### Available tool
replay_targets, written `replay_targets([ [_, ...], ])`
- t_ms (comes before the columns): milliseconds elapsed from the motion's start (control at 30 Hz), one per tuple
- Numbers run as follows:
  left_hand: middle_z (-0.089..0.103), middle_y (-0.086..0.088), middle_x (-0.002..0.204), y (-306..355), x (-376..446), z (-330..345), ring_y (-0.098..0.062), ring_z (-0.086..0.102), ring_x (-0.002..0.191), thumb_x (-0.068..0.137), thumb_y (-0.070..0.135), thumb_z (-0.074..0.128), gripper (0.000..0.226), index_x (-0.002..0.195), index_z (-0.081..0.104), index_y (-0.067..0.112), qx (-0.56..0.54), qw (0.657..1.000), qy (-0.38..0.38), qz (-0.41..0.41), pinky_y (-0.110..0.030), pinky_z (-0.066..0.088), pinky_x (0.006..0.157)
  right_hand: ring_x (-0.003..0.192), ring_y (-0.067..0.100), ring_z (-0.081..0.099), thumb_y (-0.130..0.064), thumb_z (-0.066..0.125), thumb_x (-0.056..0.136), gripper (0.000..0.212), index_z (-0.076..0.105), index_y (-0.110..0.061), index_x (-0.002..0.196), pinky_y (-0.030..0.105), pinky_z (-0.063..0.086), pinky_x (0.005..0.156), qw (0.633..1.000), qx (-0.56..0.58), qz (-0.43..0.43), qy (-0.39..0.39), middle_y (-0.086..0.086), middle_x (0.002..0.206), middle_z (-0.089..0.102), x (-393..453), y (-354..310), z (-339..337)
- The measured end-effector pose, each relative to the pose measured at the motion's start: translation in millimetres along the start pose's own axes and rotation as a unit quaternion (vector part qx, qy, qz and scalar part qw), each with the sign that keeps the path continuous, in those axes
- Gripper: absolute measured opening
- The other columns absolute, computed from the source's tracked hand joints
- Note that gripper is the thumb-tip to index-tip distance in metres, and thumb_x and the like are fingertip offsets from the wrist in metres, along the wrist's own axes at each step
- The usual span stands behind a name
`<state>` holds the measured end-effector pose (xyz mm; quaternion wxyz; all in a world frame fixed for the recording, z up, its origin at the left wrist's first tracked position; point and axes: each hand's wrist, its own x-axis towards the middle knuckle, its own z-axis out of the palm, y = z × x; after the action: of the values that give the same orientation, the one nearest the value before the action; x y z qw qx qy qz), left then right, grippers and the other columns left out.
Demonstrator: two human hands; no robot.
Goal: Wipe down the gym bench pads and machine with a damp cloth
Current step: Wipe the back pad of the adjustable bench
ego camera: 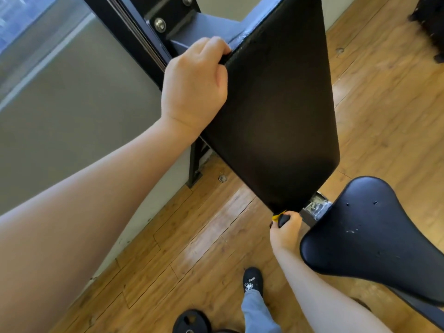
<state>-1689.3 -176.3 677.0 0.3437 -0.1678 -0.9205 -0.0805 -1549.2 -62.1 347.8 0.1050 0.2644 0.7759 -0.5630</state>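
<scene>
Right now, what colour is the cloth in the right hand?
Yellow: a small bit of the cloth shows at the right hand, in the head view.

I note a wooden plank floor with a pale worn patch near its middle. A round metal fitting is set into the boards near the wall. A grey wall panel stands at left, with a window above it. At the lower edge I see a black weight plate lying flat, just beside a black shoe and grey trouser leg.
</scene>
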Motion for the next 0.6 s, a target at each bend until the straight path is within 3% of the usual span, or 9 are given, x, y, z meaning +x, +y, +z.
replay_targets([
  [200, 0.07, -0.008, 0.089, 1, 2, -1, -0.02, 0.065, 0.08, 0.085, 0.01, 0.036, 0.035, 0.096, 0.069, 0.002, -0.012, 1.0, -0.004, -0.009, -0.022, 0.048, 0.073, 0.096, 0.028, 0.056, 0.005, 0.06, 0.083, 0.028, 0.051, -0.007, 0.105, 0.037, 0.052, 0.077, 0.992, 0.063, 0.106, 0.013, 0.009, 0.101, 0.05, 3, -10, -3],
  [300, 0.072, -0.007, 0.089, 2, 3, -3, -0.018, 0.065, 0.082, 0.081, 0.009, 0.035, 0.039, 0.093, 0.071, 0.003, -0.039, 0.999, 0.002, -0.026, -0.015, 0.043, 0.076, 0.101, 0.038, 0.059, 0.001, 0.051, 0.09, 0.024, 0.051, 0.001, 0.114, 0.04, 0.049, 0.075, 0.964, 0.117, 0.239, 0.012, 0.015, 0.093, 0.059, 13, -24, -12],
  [367, 0.073, -0.007, 0.091, 2, 4, -5, -0.017, 0.066, 0.086, 0.079, 0.008, 0.034, 0.042, 0.094, 0.072, 0.003, -0.069, 0.997, 0.007, -0.045, -0.018, 0.046, 0.081, 0.095, 0.035, 0.06, -0.004, 0.049, 0.092, 0.023, 0.053, 0.001, 0.115, 0.036, 0.045, 0.071, 0.953, 0.157, 0.255, 0.038, 0.018, 0.099, 0.062, 16, -60, -26],
  [433, 0.073, -0.008, 0.094, 4, 3, -7, -0.019, 0.068, 0.089, 0.079, 0.008, 0.033, 0.044, 0.095, 0.073, 0.002, -0.089, 0.994, 0.005, -0.061, -0.025, 0.051, 0.084, 0.094, 0.027, 0.059, -0.005, 0.055, 0.09, 0.019, 0.058, -0.007, 0.109, 0.035, 0.047, 0.076, 0.968, 0.211, 0.13, 0.041, 0.011, 0.102, 0.061, 7, -116, -45],
  [500, 0.073, -0.009, 0.095, 7, 3, -9, -0.02, 0.068, 0.09, 0.078, 0.009, 0.032, 0.045, 0.096, 0.073, 0.002, -0.102, 0.992, 0.003, -0.073, -0.026, 0.051, 0.085, 0.092, 0.011, 0.059, -0.005, 0.061, 0.087, 0.017, 0.062, -0.013, 0.102, 0.022, 0.049, 0.081, 0.964, 0.258, -0.064, 0.011, 0.003, 0.099, 0.061, -14, -184, -66],
  [567, 0.073, -0.009, 0.096, 8, 4, -11, -0.02, 0.067, 0.091, 0.077, 0.011, 0.032, 0.047, 0.096, 0.074, 0.002, -0.112, 0.99, -0.005, -0.084, -0.024, 0.049, 0.085, 0.089, 0.003, 0.057, -0.005, 0.063, 0.085, 0.014, 0.063, -0.012, 0.098, 0.01, 0.046, 0.078, 0.922, 0.259, -0.289, 0.0, 0.004, 0.097, 0.061, -36, -247, -80],
  [600, 0.073, -0.01, 0.096, 8, 5, -12, -0.021, 0.067, 0.091, 0.077, 0.012, 0.032, 0.047, 0.096, 0.074, 0.002, -0.114, 0.989, -0.009, -0.09, -0.024, 0.049, 0.085, 0.089, 0.006, 0.057, -0.003, 0.063, 0.084, 0.013, 0.062, -0.008, 0.096, 0.012, 0.045, 0.08, 0.89, 0.252, -0.381, 0.002, 0.006, 0.095, 0.061, -42, -272, -80],
])
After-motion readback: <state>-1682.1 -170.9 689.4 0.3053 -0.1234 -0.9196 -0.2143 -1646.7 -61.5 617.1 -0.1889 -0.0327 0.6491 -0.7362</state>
